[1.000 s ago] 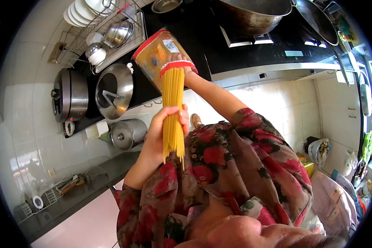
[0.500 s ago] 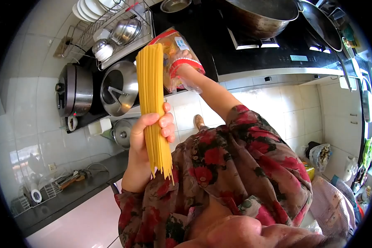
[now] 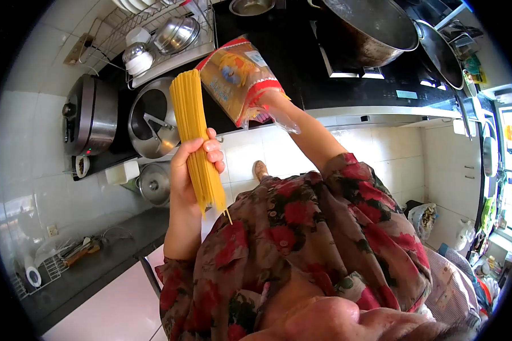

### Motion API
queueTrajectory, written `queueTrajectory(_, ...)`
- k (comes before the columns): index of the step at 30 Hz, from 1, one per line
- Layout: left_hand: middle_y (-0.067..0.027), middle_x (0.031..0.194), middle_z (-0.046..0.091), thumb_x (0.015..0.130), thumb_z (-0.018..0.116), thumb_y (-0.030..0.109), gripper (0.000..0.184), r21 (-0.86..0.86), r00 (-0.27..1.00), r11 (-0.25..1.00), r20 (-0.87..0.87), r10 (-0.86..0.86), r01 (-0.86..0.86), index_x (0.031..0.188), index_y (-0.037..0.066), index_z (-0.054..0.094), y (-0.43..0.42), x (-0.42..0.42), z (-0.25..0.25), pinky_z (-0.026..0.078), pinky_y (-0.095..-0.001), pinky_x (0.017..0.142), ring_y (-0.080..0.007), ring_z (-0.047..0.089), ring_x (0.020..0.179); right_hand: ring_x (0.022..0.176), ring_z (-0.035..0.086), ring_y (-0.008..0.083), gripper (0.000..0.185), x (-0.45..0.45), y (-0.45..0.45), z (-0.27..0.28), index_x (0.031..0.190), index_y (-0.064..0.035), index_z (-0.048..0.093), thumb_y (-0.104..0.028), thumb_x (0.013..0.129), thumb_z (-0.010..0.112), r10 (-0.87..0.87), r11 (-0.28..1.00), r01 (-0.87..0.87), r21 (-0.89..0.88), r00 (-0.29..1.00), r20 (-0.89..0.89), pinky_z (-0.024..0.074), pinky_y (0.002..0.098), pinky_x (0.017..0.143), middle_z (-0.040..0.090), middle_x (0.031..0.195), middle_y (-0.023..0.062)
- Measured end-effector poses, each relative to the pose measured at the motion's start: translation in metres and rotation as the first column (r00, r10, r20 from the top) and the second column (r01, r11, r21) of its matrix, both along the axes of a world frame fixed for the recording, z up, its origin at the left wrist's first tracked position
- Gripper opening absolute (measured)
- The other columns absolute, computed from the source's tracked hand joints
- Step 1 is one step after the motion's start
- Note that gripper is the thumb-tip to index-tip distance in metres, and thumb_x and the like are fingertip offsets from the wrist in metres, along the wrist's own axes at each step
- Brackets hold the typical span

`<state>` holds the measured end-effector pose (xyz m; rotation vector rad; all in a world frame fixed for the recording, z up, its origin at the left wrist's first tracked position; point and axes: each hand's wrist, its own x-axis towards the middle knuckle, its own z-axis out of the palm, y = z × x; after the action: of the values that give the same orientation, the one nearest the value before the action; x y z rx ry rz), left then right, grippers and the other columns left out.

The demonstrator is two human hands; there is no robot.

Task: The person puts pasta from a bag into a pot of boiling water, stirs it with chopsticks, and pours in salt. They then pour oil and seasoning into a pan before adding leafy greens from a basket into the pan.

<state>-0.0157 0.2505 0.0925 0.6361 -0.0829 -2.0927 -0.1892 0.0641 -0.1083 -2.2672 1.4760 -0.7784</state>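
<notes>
And here's the left hand (image 3: 183,165) with a full grip on a thick bundle of dry spaghetti (image 3: 195,116), thumb on one side, fingers curled round the other, holding it a little below the middle. Look at that long axis: it runs lengthways out from the body, top end leaning away and a touch to the left, ragged lower ends hanging in front of the floral shirt (image 3: 296,213).

Over on the right, the other arm stretches out, and the right hand (image 3: 271,98) is at the mouth of the red-edged pasta bag (image 3: 228,77). Fingers hidden by plastic there, so its grip I can't call! The bag sits just right of the bundle's top end, close alongside; touching or apart, can't tell.

Beyond that, the black table (image 3: 227,27), with the deep pan (image 3: 361,45) on the hob far over to the right. So the right arm is nearer that pan; the spaghetti, in the left hand, is well apart from it.
</notes>
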Motion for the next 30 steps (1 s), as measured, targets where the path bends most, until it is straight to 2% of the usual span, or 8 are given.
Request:
queueTrajectory(10,-0.0026,0.082,0.054,0.091,0.051,0.014,0.021,-0.018,0.992,0.998,-0.117,-0.055,0.053,0.109,0.005,0.048,-0.021,-0.001,-0.006,0.054,-0.0345,0.073,-0.0149,0.058,0.074,0.099,0.063,0.0305,0.039,-0.031,0.018,-0.001,0.117,-0.0101,0.06,-0.031,0.085,0.059,0.238,0.971,-0.237,0.027,0.966,-0.099,0.0512,0.04,0.081,0.064,0.11,0.0127)
queueTrajectory(12,-0.0025,0.083,0.054,0.091,0.051,0.014,0.02,-0.064,0.997,0.997,-0.064,-0.047,0.043,0.109,0.005,0.048,-0.022,-0.003,-0.008,0.054,-0.0338,0.072,-0.0149,0.057,0.074,0.098,0.063,0.0311,0.037,-0.045,0.033,0.013,0.117,-0.0099,0.06,-0.03,0.087,0.057,0.278,0.957,-0.262,0.128,0.952,-0.131,0.0515,0.0408,0.081,0.064,0.109,0.0128)
queueTrajectory(13,-0.0025,0.083,0.054,0.091,0.051,0.014,0.02,-0.062,0.996,0.997,-0.067,-0.052,0.048,0.109,0.005,0.048,-0.025,-0.004,-0.009,0.054,-0.0338,0.072,-0.0149,0.057,0.074,0.093,0.064,0.0333,0.036,-0.055,0.045,0.048,0.115,-0.0072,0.059,-0.029,0.088,0.056,0.321,0.908,-0.234,0.349,0.922,-0.218,0.0521,0.0415,0.079,0.064,0.105,0.0162)
queueTrajectory(18,-0.0022,0.083,0.052,0.092,0.048,0.015,0.023,-0.054,0.995,0.996,-0.065,-0.08,0.077,0.112,0.004,0.045,-0.032,-0.016,-0.011,0.053,-0.0319,0.073,-0.0132,0.056,0.074,0.092,0.065,0.0307,0.038,-0.086,0.076,0.089,0.111,-0.0034,0.058,-0.03,0.084,0.06,0.262,0.803,-0.09,0.589,0.941,-0.214,0.0527,0.0375,0.075,0.064,0.099,0.0221)
queueTrajectory(20,-0.0025,0.083,0.052,0.092,0.048,0.015,0.023,-0.049,0.99,0.993,-0.086,-0.109,0.105,0.112,0.004,0.045,-0.033,-0.021,-0.013,0.053,-0.0321,0.073,-0.0136,0.056,0.074,0.081,0.065,0.0279,0.042,-0.103,0.085,0.076,0.109,0.0012,0.059,-0.028,0.082,0.071,0.037,0.705,0.066,0.707,0.991,-0.129,0.0514,0.0315,0.073,0.065,0.094,0.0183)
queueTrajectory(22,-0.0028,0.083,0.053,0.092,0.049,0.015,0.022,-0.045,0.985,0.991,-0.11,-0.131,0.127,0.111,0.004,0.045,-0.034,-0.028,-0.013,0.053,-0.0323,0.073,-0.0139,0.056,0.074,0.079,0.065,0.0256,0.041,-0.125,0.104,0.085,0.113,0.002,0.056,-0.02,0.081,0.069,0.036,0.716,0.065,0.695,0.991,-0.13,0.0523,0.0319,0.074,0.065,0.094,0.0172)
queueTrajectory(27,-0.0036,0.083,0.054,0.09,0.052,0.013,0.019,-0.053,0.979,0.986,-0.122,-0.163,0.157,0.107,0.004,0.048,-0.036,-0.05,-0.013,0.056,-0.0358,0.074,-0.016,0.059,0.076,0.081,0.064,0.0211,0.05,-0.18,0.153,0.12,0.12,0.0008,0.05,-0.011,0.073,0.065,-0.01,0.511,0.012,0.859,1.0,-0.008,0.0537,0.0317,0.079,0.062,0.098,0.0155)
queueTrajectory(30,-0.0037,0.083,0.054,0.09,0.052,0.013,0.019,-0.069,0.979,0.984,-0.11,-0.173,0.166,0.106,0.004,0.048,-0.037,-0.064,-0.009,0.056,-0.036,0.074,-0.016,0.059,0.076,0.078,0.065,0.0222,0.046,-0.21,0.177,0.118,0.115,0.0039,0.051,-0.01,0.073,0.064,0.019,0.573,0.048,0.818,0.997,-0.072,0.0536,0.0334,0.075,0.064,0.09,0.0136)
